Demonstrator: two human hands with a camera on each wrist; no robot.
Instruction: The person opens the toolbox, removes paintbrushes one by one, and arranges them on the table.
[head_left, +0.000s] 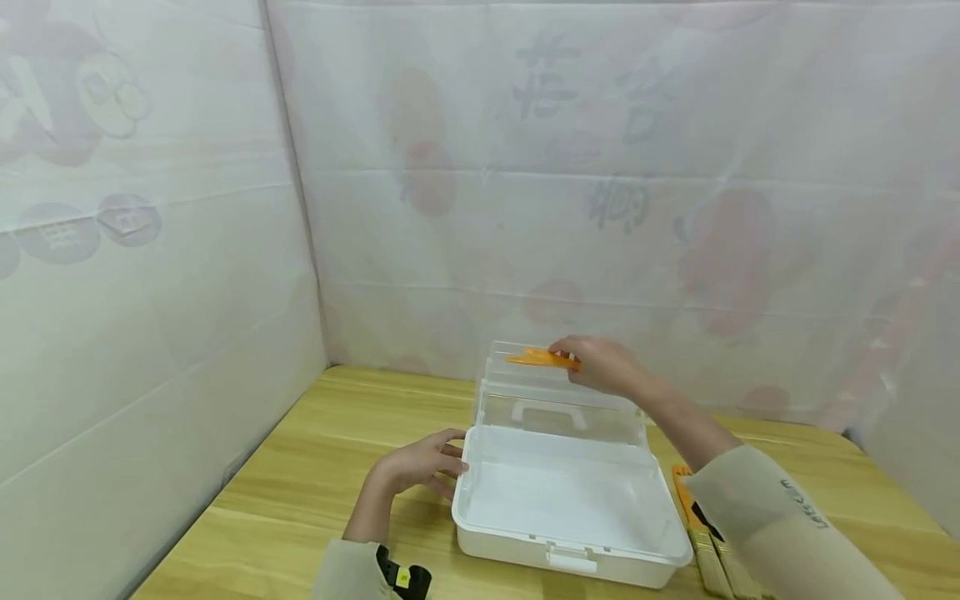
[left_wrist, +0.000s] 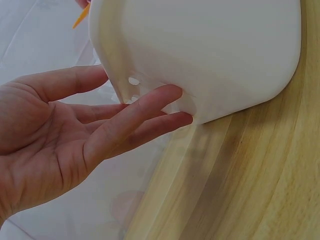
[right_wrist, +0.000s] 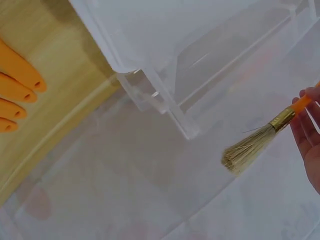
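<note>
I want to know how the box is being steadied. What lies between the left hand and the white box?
Nothing: in the left wrist view the left hand has its straight fingertips against the corner of the white box.

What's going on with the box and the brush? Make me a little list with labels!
Box: white plastic box, open, nothing visible inside
Lid: clear lid standing up at the back, with a white handle
Right hand: right hand holds an orange-handled brush above the lid
Left hand: left hand with straight fingers touching the box's left side
Table: wooden table
Beside the box: more orange-handled brushes lying on the right
</note>
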